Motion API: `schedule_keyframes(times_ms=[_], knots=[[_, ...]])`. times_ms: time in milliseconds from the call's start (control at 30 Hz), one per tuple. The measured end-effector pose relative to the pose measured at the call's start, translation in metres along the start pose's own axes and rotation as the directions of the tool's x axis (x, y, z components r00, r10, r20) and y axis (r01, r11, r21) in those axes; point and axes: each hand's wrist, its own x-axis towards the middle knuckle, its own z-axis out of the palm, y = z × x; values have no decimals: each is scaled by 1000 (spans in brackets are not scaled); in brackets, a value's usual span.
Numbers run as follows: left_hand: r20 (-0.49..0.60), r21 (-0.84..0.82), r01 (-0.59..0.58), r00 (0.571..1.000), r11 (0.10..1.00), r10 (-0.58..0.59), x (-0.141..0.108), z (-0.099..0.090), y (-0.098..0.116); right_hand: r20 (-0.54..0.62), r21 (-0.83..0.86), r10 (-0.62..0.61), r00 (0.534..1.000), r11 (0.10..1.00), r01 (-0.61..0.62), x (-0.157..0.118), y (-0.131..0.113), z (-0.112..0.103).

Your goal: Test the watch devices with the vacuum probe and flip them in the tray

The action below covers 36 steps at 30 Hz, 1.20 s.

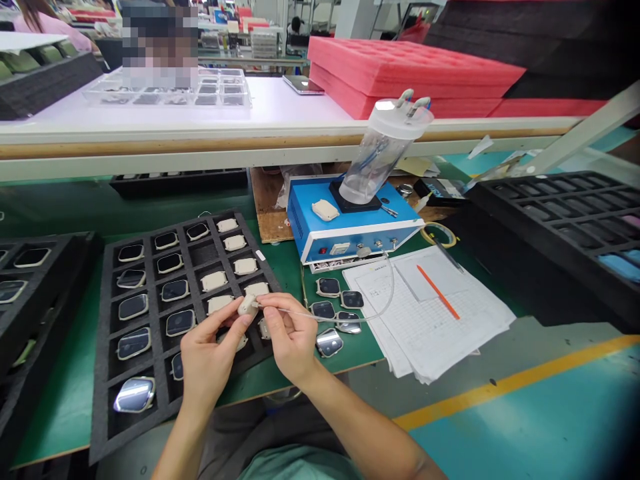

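My left hand (209, 357) pinches a small cream-coloured watch case (246, 306), tilted on edge, between thumb and fingers above the foam tray. Against the side of that case, my right hand (291, 339) holds the end of a thin pale cable (350, 320); its tip is too small to make out. The cable loops back to the front of a blue control box (345, 230). Below both hands lies a black foam tray (155, 293) with cream cases and dark-screened watch faces in its compartments. Several watches (329, 311) rest on the green mat right of my right hand.
Another cream case (325, 210) and a clear cylinder (377, 160) stand on the blue box. Papers (430, 313) with an orange strip (437, 292) lie to the right, near a tape roll (440, 235). Black trays (560, 220) flank both sides; a white shelf (280, 107) crosses behind.
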Motion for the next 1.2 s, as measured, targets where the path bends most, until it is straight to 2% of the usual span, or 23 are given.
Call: schedule_keyframes(times_ms=[100,167,233,300,367,433,500,567,733,867,967,1033,1100,1200], knots=[[18,76,-35,999,996,34,-1,-6,3,17,-3,4,1000,1000,-4,-3,1,-2],[72,177,-122,991,977,111,8,-12,9,22,3,28,999,1000,-28,-6,1,-4],[157,313,-266,961,912,226,34,-17,17,10,26,64,998,998,-64,-10,2,-4],[252,484,-378,924,789,288,74,-21,22,-3,59,94,996,994,-94,-13,2,-4],[344,666,-379,920,642,187,119,-24,24,-13,83,111,994,990,-110,-15,2,-2],[394,707,-371,914,602,100,156,-27,23,-28,88,124,992,989,-121,-16,1,-1],[434,719,-378,900,583,48,178,-31,21,-46,83,129,991,989,-125,-16,0,0],[440,738,-386,897,553,39,187,-35,20,-43,80,132,990,988,-129,-15,0,1],[322,818,-305,945,487,51,198,-38,20,-77,81,146,986,987,-140,-15,-2,0],[262,817,-226,965,530,8,215,-25,24,-81,50,154,985,987,-150,-17,-1,-2],[211,767,-180,977,616,23,213,-21,33,-79,42,145,986,989,-142,-18,2,-3],[200,704,-182,978,686,54,191,-23,39,-81,49,138,987,990,-134,-18,3,-2],[219,621,-202,973,758,80,154,-25,40,-83,61,116,990,992,-111,-16,3,-1],[272,479,-199,960,855,71,84,-23,30,-92,57,66,993,997,-61,-14,3,0]])
